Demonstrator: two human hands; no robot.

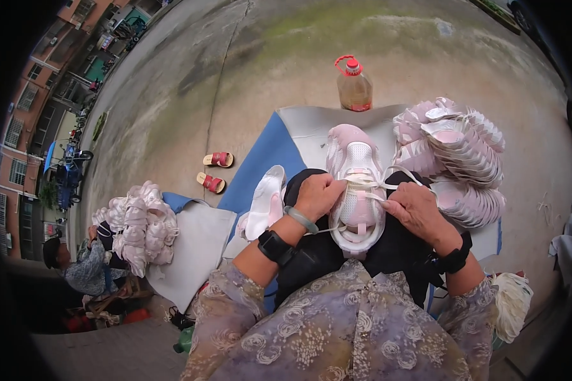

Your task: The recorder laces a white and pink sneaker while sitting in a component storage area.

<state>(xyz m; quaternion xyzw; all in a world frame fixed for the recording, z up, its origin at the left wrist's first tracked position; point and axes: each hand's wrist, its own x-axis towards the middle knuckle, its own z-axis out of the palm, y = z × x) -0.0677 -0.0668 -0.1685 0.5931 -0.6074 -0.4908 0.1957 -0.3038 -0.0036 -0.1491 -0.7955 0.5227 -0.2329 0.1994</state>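
Observation:
On my lap lies a pink and white sneaker (357,222), its toe pointing away from me. A pale shoelace (365,184) runs across its eyelets, with a loop rising at the right side. My left hand (319,197) is closed at the shoe's left edge, thumb and fingers pinching the lace. On the other side my right hand (415,208) also pinches a lace end between thumb and curled fingers. The exact grip at the fingertips is partly hidden. Beside my left wrist rests another white and pink shoe piece (265,200).
Stacked pink and white shoe uppers (467,152) stand at the right; a second pile (140,225) is at the left. A bundle of pale laces (512,305) hangs by my right elbow. Ahead are an oil bottle (354,92) and red sandals (219,159). Another person (90,272) sits far left.

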